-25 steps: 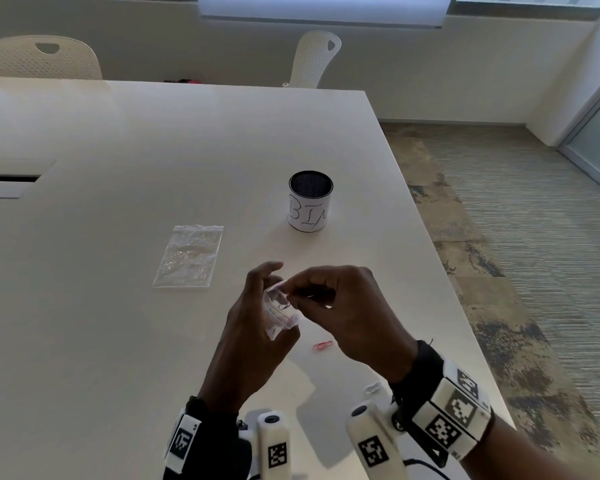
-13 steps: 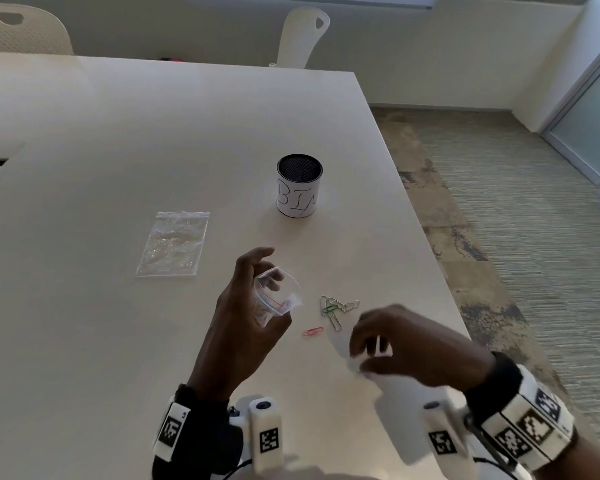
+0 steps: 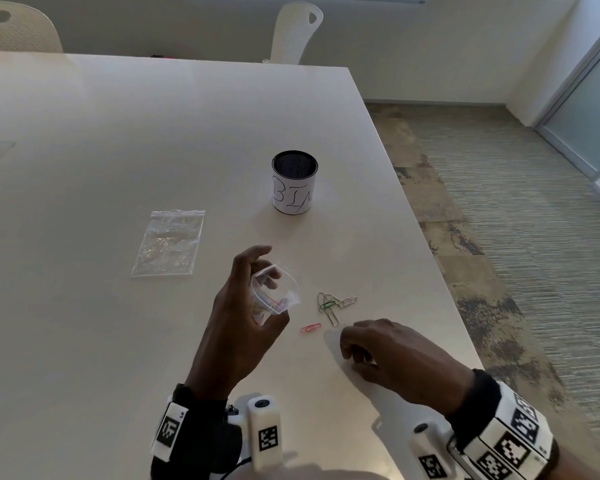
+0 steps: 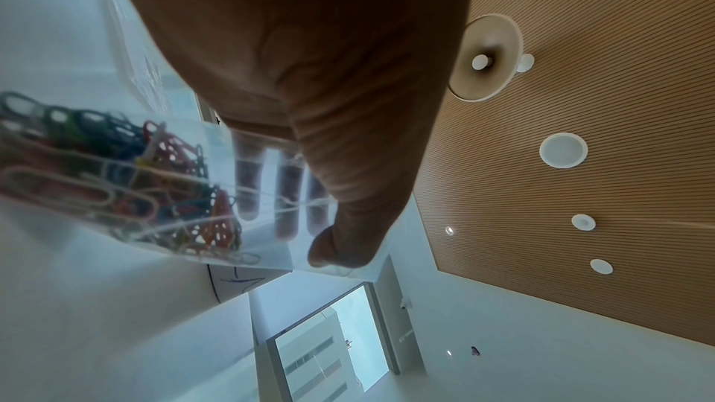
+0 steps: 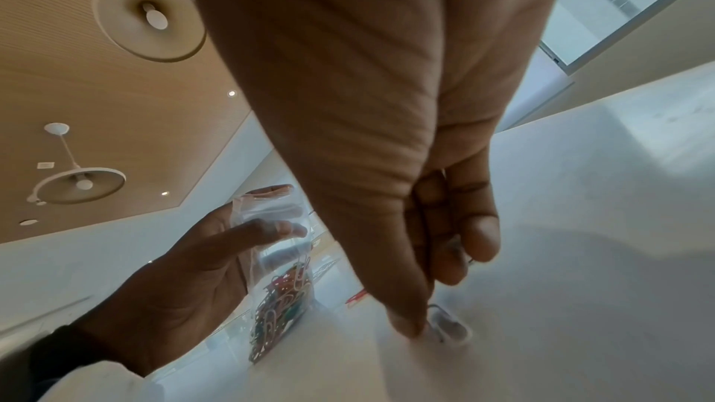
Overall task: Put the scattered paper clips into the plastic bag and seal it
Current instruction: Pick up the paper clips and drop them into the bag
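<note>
My left hand [image 3: 271, 285] holds a small clear plastic bag [image 3: 282, 301] upright above the table, its mouth gaping open. Several coloured paper clips fill the bag's bottom [image 4: 135, 182], also seen in the right wrist view [image 5: 282, 295]. My right hand [image 3: 355, 355] is down on the table near the front right, fingers curled. Its thumb and fingers pinch a white paper clip [image 5: 449, 324] that lies on the tabletop. A cluster of silver and green paper clips [image 3: 333, 303] and one pink clip [image 3: 310, 328] lie loose between the two hands.
A second clear bag [image 3: 168, 244] lies flat to the left. A mesh cup marked BIN [image 3: 294, 183] stands behind the clips. The table's right edge [image 3: 430, 254] runs close to my right hand. Two white chairs [image 3: 297, 32] stand at the far side.
My right hand has left the bag's mouth and dropped right and toward me onto the table, over a white clip. The left hand still holds the bag open.
</note>
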{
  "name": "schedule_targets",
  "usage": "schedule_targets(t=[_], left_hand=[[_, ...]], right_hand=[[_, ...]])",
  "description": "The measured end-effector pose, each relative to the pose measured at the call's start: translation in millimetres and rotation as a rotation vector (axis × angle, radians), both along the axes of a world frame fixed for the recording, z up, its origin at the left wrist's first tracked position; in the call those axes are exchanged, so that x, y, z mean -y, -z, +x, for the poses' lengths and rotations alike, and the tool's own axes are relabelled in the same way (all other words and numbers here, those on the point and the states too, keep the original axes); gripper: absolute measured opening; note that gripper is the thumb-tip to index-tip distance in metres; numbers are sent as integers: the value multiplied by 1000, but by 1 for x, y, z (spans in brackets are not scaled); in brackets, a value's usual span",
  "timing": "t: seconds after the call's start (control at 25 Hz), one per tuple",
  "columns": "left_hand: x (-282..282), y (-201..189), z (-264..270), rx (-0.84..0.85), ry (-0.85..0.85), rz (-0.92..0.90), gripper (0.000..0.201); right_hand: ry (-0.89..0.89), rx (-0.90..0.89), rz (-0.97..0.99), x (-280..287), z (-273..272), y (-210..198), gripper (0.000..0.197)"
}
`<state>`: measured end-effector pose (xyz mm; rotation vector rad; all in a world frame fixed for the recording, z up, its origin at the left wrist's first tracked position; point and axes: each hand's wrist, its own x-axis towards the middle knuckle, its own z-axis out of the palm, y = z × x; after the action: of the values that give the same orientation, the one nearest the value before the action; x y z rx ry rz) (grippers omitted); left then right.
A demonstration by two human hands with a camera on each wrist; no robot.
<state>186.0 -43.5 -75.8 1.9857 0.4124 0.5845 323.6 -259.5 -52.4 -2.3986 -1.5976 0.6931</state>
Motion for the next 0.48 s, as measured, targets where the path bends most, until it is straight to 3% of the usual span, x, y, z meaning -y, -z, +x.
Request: schedule_targets(t=[0.2, 0.24, 0.36, 0.4, 0.48], left_hand=[[0, -2, -3, 6, -16, 10, 77], [0, -2, -3, 4, -21, 9, 77], [1, -3, -2, 1, -15, 7, 78], [1, -3, -2, 0, -12, 1, 78], [1, -3, -2, -1, -12, -9, 78]], right_hand=[[207, 10, 195, 0, 16, -2, 14], [227, 18, 199, 1, 21, -4, 28], [122, 24, -54, 3, 28, -9, 109], [81, 29, -140, 2, 28, -10, 126], [98, 18, -159, -3, 28, -6, 131]])
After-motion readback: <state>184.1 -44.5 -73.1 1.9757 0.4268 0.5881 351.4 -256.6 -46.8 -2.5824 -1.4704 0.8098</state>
